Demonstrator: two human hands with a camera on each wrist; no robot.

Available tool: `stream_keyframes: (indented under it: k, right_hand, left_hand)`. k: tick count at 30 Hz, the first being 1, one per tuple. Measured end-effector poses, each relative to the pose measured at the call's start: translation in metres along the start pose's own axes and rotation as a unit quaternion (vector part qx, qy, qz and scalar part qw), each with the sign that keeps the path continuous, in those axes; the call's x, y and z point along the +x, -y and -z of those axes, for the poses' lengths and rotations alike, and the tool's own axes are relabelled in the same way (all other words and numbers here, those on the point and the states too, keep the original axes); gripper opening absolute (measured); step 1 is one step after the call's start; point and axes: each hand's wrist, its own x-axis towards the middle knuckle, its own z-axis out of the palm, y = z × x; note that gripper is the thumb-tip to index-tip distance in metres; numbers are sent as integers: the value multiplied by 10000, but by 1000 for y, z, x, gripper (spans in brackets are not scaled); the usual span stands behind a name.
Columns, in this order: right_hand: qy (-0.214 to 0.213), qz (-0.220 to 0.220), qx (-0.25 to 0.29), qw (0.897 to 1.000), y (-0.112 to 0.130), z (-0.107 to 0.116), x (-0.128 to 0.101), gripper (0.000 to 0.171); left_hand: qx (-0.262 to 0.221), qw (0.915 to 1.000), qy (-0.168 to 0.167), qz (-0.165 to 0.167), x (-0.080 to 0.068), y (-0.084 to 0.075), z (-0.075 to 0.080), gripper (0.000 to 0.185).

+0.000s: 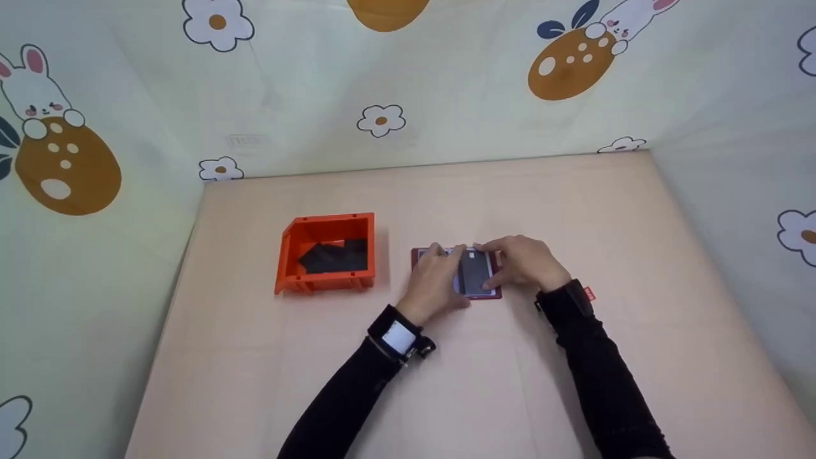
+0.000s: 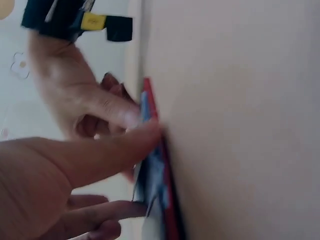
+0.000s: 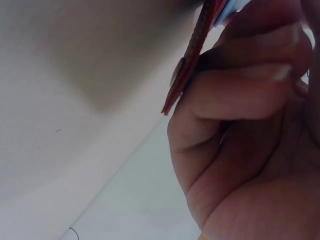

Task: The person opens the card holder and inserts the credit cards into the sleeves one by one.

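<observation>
Dark red and flat, a thin board [image 1: 456, 273] lies on the pale desk [image 1: 574, 210], just right of an orange bin [image 1: 328, 252] in which dark flat pieces [image 1: 335, 256] are seen. A grey card [image 1: 475, 274] with a small white mark rests on the board, over a pale blue-white sheet.

The left hand [image 1: 435, 280] is laid over the board's left part, its fingers [image 2: 125, 145] stretched out and pressed flat against the stack's edge; nothing is gripped. The right hand [image 1: 523, 260] is set at the board's right and far edge, its fingers [image 3: 235, 100] curled round the red rim, as the right wrist view shows, so the board is pinched there.

Handling is judged as follows: the board looks light, stiff and very thin; the card on top looks smooth and apt to slide. The best hold is judged to be at the edges, where a fingertip can be worked under the rim. Whether the board's right edge is lifted off the desk cannot be told.
</observation>
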Motion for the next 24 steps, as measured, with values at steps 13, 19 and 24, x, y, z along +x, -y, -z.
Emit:
stream_keyframes:
  k: [13,19,24]
  right_hand:
    - [97,-97,196,9997,0,1,-1,80]
    - [3,-62,347,9994,0,-1,2,80]
    - [-176,148,309,9993,-2,-3,4,79]
  left_hand:
    - [210,9946,959,329,2,34,27,88]
    - [-108,9933,1082,386,1,42,31,89]
    - [-220,9933,1058,398,1,45,31,89]
